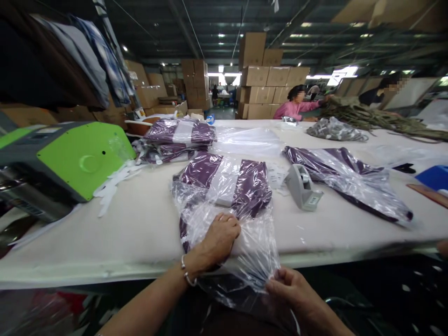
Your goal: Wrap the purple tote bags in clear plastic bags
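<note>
A folded purple garment (254, 184) with a pale band across it lies inside a clear plastic bag (255, 238) at the front of the table. My left hand (221, 235), a bracelet on its wrist, rests on the bag just below the garment. Its fingers are curled down into the plastic, and their tips are hidden. At the lower right corner of the bag, my right hand (289, 287) pinches the gathered plastic edge. The bag's loose end is stretched between both hands and hangs over the table edge.
A grey tape dispenser (303, 189) stands right of the bag. Beyond it lies another bagged purple garment (343, 172). Bagged garments (178, 135) are stacked at the back left, near a green machine (86, 156). A person in pink (297, 107) works across the table (140, 238).
</note>
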